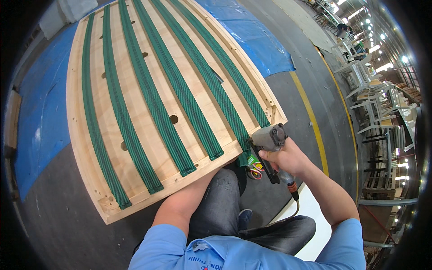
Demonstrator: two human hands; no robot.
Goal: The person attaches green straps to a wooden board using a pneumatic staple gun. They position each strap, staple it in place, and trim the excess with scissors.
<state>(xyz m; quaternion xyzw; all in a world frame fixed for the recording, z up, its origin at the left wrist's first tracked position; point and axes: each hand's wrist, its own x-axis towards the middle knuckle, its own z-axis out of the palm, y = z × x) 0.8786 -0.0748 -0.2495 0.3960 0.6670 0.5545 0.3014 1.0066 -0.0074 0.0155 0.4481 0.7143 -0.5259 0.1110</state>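
A pneumatic staple gun (270, 137) is gripped in my right hand (290, 158), fingers wrapped round its handle. Its nose sits at the near right corner of a wooden frame (78, 135), by the near end of a green webbing strap (225, 103). Several such straps run lengthwise over the frame. Loose green webbing (243, 159) hangs below the near rail there. My left forearm (189, 198) reaches under that rail, and the frame hides the left hand. Just below the gun are scissors (256, 173) with red and white handles, partly covered.
An air hose (297, 208) trails from the gun's handle toward my legs. Blue sheeting (256, 38) lies beyond the frame and along its left. Yellow lines (310, 121) mark the grey floor at right. White chairs (371, 105) stand farther right. A white panel (302, 220) lies beside my knee.
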